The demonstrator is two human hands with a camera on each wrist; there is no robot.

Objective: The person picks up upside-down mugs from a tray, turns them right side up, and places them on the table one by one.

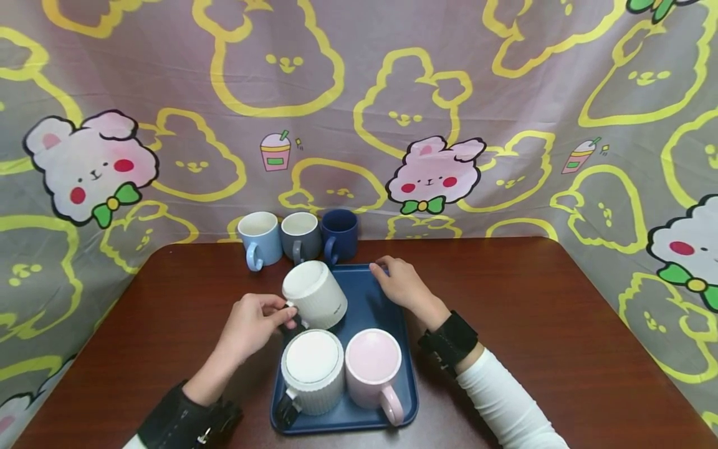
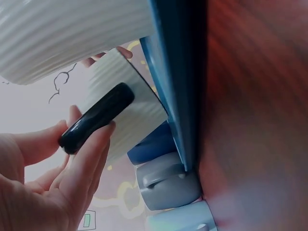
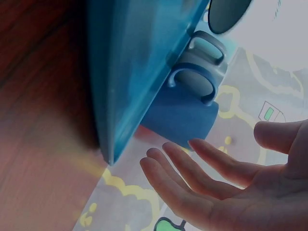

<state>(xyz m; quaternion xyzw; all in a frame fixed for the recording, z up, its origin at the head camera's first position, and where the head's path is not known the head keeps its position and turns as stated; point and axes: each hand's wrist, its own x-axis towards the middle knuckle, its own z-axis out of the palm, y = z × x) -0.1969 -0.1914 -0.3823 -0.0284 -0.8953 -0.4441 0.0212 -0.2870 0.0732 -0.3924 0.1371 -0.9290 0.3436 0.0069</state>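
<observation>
Left hand (image 1: 252, 324) pinches the white mug's (image 1: 315, 294) black handle (image 2: 96, 118) — right hand (image 1: 401, 284) open.

Far end of the blue tray (image 1: 405, 349): three mugs in a row, light blue (image 1: 260, 239), grey (image 1: 301, 236), navy (image 1: 339, 234), block approach from behind. Tray's near half filled by white ribbed mug (image 1: 311, 370) and pink mug (image 1: 374, 365). Bare brown table (image 1: 561, 312) open left and right.

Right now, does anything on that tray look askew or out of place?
Yes: the white ribbed mug is tipped on its side, held by its black handle in the left hand. Nothing looks spilled or damaged.
</observation>
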